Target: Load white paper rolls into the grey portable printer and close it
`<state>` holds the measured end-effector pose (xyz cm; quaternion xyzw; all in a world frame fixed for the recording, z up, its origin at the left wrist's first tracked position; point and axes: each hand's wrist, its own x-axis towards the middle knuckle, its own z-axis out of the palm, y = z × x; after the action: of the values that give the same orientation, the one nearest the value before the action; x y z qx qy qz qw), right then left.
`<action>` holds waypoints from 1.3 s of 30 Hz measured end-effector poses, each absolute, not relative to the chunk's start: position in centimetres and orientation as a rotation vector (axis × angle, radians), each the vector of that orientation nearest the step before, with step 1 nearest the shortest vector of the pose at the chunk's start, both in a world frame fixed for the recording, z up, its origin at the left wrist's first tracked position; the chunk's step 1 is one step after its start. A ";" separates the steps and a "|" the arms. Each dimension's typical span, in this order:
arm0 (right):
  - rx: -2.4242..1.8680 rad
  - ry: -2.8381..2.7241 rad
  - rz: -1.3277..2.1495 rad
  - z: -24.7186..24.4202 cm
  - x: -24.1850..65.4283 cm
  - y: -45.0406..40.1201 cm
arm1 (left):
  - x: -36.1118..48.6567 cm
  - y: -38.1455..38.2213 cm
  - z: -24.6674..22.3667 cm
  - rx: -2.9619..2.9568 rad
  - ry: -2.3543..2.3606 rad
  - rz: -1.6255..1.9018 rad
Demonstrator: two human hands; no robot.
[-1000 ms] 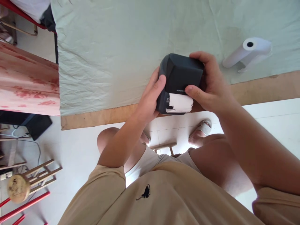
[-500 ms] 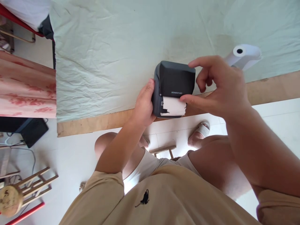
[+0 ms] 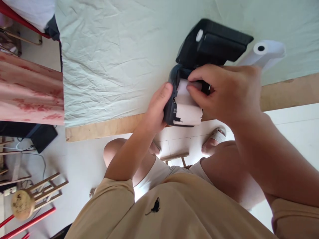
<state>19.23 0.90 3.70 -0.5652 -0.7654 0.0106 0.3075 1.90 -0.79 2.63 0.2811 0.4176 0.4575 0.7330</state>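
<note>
My left hand (image 3: 159, 105) grips the left side of a small dark label printer (image 3: 170, 108) at the table's front edge. The printer's black lid (image 3: 219, 44) is swung up and tilted back. Inside lies white paper (image 3: 188, 113) with a torn, ragged end hanging over the front. My right hand (image 3: 228, 91) reaches into the bay from the right, thumb and forefinger pinching at the upper part of the paper. The right side of the bay is hidden behind this hand.
A loose white paper roll (image 3: 270, 49) lies behind my right hand on the table's pale green cloth (image 3: 112, 66). A wooden strip (image 3: 107, 127) forms the table's front edge. To the left are a floral pink cloth (image 3: 32, 89) and a wooden stool (image 3: 23, 204) lying on its side.
The printer's lid has gone from shut to open. My right hand has moved from the lid's corner and front onto the paper inside. My left hand keeps its hold on the printer.
</note>
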 end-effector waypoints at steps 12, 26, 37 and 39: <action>-1.358 -1.844 0.685 6.8 21.5 0.7 | 1.8 -0.7 2.4 0.716 1.011 1.058; -1.565 -1.645 0.414 0.6 22.9 2.6 | 2.4 -0.4 2.2 0.586 1.024 1.124; -1.558 -1.840 0.459 1.7 23.4 2.2 | 1.9 -0.5 2.2 0.605 0.980 1.078; -1.394 -1.775 0.227 2.4 24.6 2.1 | 2.0 -0.5 2.1 0.595 0.976 1.107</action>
<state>24.57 2.11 2.35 -0.5570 -0.7089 0.0909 0.4230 1.95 -0.54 2.12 0.2669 0.4380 0.4968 0.7001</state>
